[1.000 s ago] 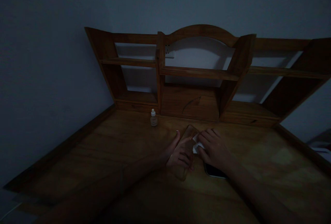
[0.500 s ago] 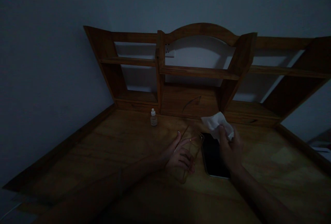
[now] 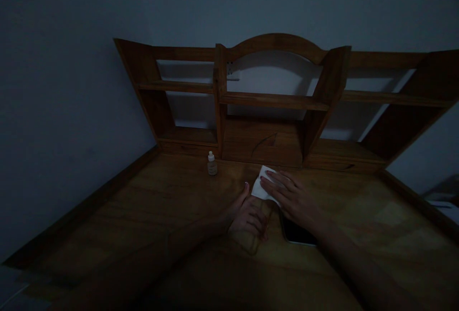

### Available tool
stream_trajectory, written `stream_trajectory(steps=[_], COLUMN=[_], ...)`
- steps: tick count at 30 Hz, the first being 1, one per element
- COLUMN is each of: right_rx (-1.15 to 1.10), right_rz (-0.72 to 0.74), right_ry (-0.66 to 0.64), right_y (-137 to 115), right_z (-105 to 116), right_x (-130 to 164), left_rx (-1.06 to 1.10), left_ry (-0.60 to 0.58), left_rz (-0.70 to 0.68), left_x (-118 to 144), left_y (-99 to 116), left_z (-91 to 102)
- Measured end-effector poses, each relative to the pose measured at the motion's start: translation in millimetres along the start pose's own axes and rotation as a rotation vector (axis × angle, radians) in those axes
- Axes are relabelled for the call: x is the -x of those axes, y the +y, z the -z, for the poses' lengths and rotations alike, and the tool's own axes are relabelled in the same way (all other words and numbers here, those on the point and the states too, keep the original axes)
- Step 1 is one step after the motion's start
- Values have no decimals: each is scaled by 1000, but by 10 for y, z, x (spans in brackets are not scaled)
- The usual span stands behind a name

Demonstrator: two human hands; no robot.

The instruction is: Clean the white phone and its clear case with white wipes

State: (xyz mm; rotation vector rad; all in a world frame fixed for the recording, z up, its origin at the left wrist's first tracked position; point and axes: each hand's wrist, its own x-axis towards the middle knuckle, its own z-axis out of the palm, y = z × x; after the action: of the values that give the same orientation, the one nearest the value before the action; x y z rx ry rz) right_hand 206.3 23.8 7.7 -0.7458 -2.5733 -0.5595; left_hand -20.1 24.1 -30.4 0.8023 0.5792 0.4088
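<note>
My left hand (image 3: 247,217) lies with curled fingers on a clear phone case (image 3: 251,243), holding it against the wooden desk. Its thumb points up along the case's left side. My right hand (image 3: 289,196) presses a white tissue (image 3: 263,186) with its fingers onto the far end of the case, which the tissue covers. Beneath the right hand and wrist, a dark smartphone (image 3: 296,229) rests screen up, just right of the case and partly hidden.
A small dropper bottle (image 3: 212,165) with a white cap stands behind my left hand. Along the back of the desk (image 3: 150,196) runs a wooden shelf unit (image 3: 276,102). A power socket (image 3: 232,72) shows on the wall. The room is dim.
My right hand has come down and to the left, from above the smartphone onto the far end of the phone case, bringing the tissue with it. My left hand stays on the case.
</note>
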Motion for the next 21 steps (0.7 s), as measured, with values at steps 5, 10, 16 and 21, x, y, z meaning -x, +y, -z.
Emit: stream_trajectory(steps=[5, 10, 16, 21], right_rx=[31, 45, 86, 92], right_rz=[-62, -101, -153, -180], right_ry=[-17, -37, -58, -39], right_y=[-48, -113, -180, -196], right_z=[-62, -105, -129, -148], right_x=[-33, -48, -68, -62], left_rx=[69, 93, 172, 170], left_ry=[36, 13, -6, 41], left_rz=[24, 22, 50, 26], left_x=[19, -30, -26, 2], left_y=[45, 19, 37, 56], left_z=[-15, 56, 75, 26])
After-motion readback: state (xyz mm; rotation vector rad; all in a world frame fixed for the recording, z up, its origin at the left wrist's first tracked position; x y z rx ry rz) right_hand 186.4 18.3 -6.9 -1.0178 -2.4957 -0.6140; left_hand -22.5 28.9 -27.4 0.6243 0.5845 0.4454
